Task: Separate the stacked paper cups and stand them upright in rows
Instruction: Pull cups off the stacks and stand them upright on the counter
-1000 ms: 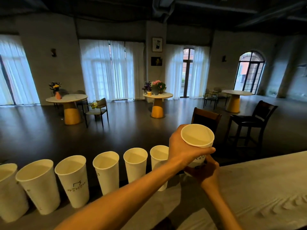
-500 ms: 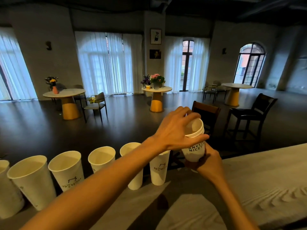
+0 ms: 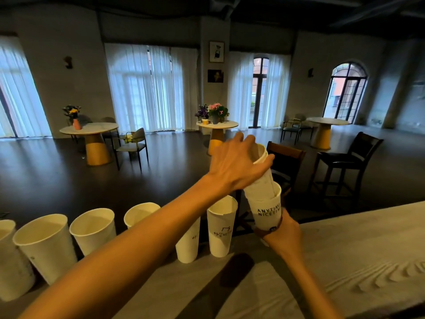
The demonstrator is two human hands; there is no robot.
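Observation:
My right hand (image 3: 284, 231) grips the base of a printed white paper cup (image 3: 268, 211) held above the counter's far edge. My left hand (image 3: 234, 166) grasps the rim of an inner cup (image 3: 261, 183) that sticks up, tilted left, well out of the printed one; whether more cups nest inside it is hidden. A row of several white cups stands upright along the far edge, from the far left (image 3: 47, 245) to the nearest one (image 3: 222, 229) just left of my hands. My left forearm hides part of one cup (image 3: 187, 242).
The pale wood-grain counter (image 3: 356, 249) stretches to the right with a dark knot (image 3: 236, 269) near the cups. Beyond its edge stand two dark chairs (image 3: 345, 162) and round tables with flowers (image 3: 216, 125) on a dark floor.
The inner cup has risen further out of the printed cup as my left hand pulled it upward. A second ago the cups were fully nested.

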